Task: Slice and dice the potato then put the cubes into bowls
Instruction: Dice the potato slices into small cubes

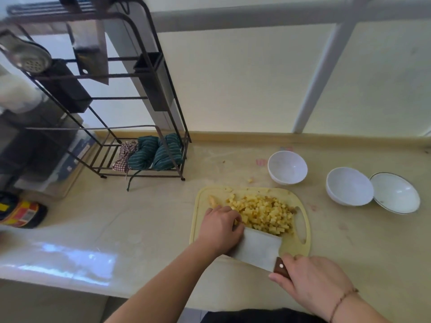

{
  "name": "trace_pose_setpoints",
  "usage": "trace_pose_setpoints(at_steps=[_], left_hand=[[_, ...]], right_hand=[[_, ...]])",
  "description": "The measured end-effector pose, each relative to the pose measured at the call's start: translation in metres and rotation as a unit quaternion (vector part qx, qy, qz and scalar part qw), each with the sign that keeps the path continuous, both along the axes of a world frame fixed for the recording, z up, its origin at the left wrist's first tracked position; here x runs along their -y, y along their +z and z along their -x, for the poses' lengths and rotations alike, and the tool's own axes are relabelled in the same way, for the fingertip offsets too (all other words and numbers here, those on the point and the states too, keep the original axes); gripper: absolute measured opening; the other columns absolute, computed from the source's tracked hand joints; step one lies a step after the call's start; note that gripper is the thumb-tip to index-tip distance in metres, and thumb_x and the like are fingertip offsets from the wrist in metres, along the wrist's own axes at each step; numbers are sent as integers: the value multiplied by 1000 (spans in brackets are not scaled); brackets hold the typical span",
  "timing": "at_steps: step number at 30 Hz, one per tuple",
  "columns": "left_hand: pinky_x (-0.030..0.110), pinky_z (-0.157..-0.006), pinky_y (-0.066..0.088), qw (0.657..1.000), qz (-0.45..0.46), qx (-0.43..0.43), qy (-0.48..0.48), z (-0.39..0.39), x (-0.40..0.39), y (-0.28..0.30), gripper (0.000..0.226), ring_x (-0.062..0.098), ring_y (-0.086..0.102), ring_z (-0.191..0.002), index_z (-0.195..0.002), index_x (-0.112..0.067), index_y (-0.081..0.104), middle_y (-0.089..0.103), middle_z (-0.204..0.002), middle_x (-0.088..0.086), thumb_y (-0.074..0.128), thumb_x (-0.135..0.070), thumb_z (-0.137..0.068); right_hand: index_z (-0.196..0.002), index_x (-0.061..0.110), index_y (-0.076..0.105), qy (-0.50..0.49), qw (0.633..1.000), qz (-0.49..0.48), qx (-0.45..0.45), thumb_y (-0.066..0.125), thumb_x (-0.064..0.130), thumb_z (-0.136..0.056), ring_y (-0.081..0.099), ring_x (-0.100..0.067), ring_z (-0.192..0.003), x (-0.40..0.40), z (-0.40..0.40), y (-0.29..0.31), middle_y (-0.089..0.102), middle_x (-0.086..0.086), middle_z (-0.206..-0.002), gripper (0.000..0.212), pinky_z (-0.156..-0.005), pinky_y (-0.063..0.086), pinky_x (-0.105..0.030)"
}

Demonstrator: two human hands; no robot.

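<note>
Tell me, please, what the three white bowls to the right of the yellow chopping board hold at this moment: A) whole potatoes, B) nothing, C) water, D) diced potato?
B: all three white bowls show bare insides, while the pile of yellow potato cubes lies on the pale yellow plastic chopping board.

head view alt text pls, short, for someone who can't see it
A person's right hand grips a wooden-handled steel cleaver beside a pile of yellow potato cubes on a pale yellow plastic cutting board, the left hand at the pile's edge. Three empty white bowls stand on the beige counter.
</note>
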State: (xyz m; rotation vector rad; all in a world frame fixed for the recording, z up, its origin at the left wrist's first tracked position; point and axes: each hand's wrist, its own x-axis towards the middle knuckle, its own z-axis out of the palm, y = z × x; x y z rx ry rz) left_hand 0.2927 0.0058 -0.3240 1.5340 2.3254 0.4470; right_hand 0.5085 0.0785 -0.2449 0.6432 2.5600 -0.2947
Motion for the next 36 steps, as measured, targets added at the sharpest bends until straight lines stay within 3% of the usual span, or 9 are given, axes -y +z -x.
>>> trace_pose_setpoints(at_steps=[3, 6, 8, 13, 19, 23, 27, 32, 36], left_hand=[[34, -88, 42, 999, -16, 19, -40, 16, -3, 9, 24, 25, 61, -100, -107, -19, 75, 69, -100, 0, 59, -31, -92], [41, -91, 51, 999, -33, 10, -20, 56, -8, 16, 32, 29, 63, -103, -110, -15, 75, 71, -111, 5, 58, -5, -85], [39, -102, 47, 999, 37, -14, -30, 82, -10, 21, 51, 23, 56, -118, -126, -20, 69, 63, -132, 0, 54, 5, -84], [34, -104, 42, 981, 128, -42, -141, 101, -16, 9, 39, 19, 51, -124, -133, -26, 64, 56, -140, -7, 66, -19, -95], [34, -88, 49, 994, 92, -8, -58, 96, -6, -5, 29, 23, 59, -105, -127, -19, 63, 66, -111, 1, 57, -31, -101], [35, -72, 53, 992, 77, 84, 61, 77, 23, -6, 44, 20, 61, -84, -141, -23, 47, 63, -92, -2, 56, -26, -99], [37, -74, 57, 963, 28, 167, 212, 42, 56, -6, 43, 23, 65, -80, -135, -19, 52, 67, -83, 3, 64, -20, -94], [33, -70, 54, 927, 2, 237, 292, 5, 68, -6, 32, 15, 63, -75, -123, -20, 51, 64, -75, -5, 65, -23, -95], [39, -71, 57, 915, -29, 248, 316, -8, 65, -6, 17, 10, 64, -72, -112, -22, 51, 63, -73, -12, 61, -22, -98]], right_hand=[[-124, 26, 47, 0, 1000, 7, -5, 5, 76, -86, 65, -22, -102, -1, -1, 4, 65, 1, -114, 75, -69, 38, -34], [-105, 32, 46, -19, 999, 23, -23, -18, 82, -54, 65, -18, -98, -3, -9, 9, 65, 6, -103, 96, -69, 40, -33], [-89, 34, 39, -53, 998, 31, -30, -21, 84, -43, 65, -15, -96, -5, -15, 15, 60, 7, -91, 90, -68, 39, -30], [-69, 32, 31, -96, 995, 39, -18, -23, 94, -36, 48, -9, -66, -13, -35, 17, 46, 9, -70, 89, -61, 37, -23], [-63, 26, 41, -204, 973, 90, -61, -5, 104, -40, 54, -4, -62, -11, -48, 5, 54, 7, -60, 94, -64, 44, -18], [-60, 29, 48, -285, 938, 170, -103, 22, 102, -49, 53, -3, -57, 4, -33, 3, 51, 14, -50, 78, -58, 41, -14], [-60, 25, 55, -354, 876, 296, -138, 51, 70, -76, 46, -7, -46, 35, -6, -4, 49, 3, -46, 48, -54, 39, -23], [-72, 12, 49, -441, 766, 455, -110, 46, 57, -91, 25, -15, -42, 57, 29, -20, 34, -7, -55, 49, -44, 19, -25], [-78, 7, 44, -434, 752, 483, -113, 43, 44, -98, 23, -10, -34, 53, 42, -31, 31, -3, -53, 42, -35, 18, -16]])
